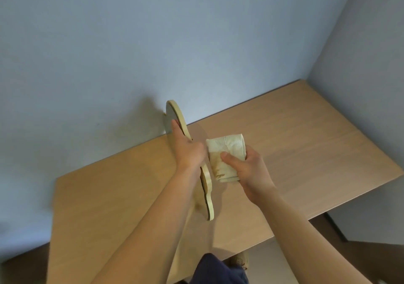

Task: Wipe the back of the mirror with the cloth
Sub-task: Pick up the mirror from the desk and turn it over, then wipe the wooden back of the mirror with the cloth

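Observation:
A hand mirror [178, 114] with a pale wooden frame and handle is held on edge above the table, its handle end pointing toward me. My left hand [187, 150] grips it around the middle, fingers on its left face. My right hand [244, 165] holds a folded cream cloth [227, 150] with a brown stain, pressed close against the mirror's right side. Seen edge-on, the mirror does not show which face is the back.
A light wooden table [306, 144] stands against a pale blue wall [153, 43], in a corner at the right. Brown floor [371, 259] lies beyond the table's right edge. My knee in dark cloth [216, 270] is at the bottom.

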Tool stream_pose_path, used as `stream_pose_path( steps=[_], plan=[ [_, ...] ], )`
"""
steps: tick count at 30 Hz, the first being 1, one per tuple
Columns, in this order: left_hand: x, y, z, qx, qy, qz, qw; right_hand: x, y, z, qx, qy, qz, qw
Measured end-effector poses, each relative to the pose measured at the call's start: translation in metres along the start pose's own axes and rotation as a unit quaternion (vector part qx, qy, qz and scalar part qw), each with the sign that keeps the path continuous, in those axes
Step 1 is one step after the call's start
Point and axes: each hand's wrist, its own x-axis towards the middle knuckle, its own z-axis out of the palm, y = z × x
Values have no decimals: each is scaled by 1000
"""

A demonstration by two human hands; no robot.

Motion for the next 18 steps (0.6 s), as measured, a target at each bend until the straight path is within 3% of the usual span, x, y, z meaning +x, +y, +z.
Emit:
stream_pose_path(
  steps=[11, 14, 18],
  plan=[
    [-7, -62, -164, -239, 18, -54, 969, -37, 67, 124, 5, -141, 73, 987],
    [-4, -87, -193, -294, 8, -70, 953, -47, 88, 167, -88, -145, 47, 984],
    [6, -119, -223, -341, -1, -93, 935, -58, 119, 210, -255, -86, 6, 963]
  ],
)
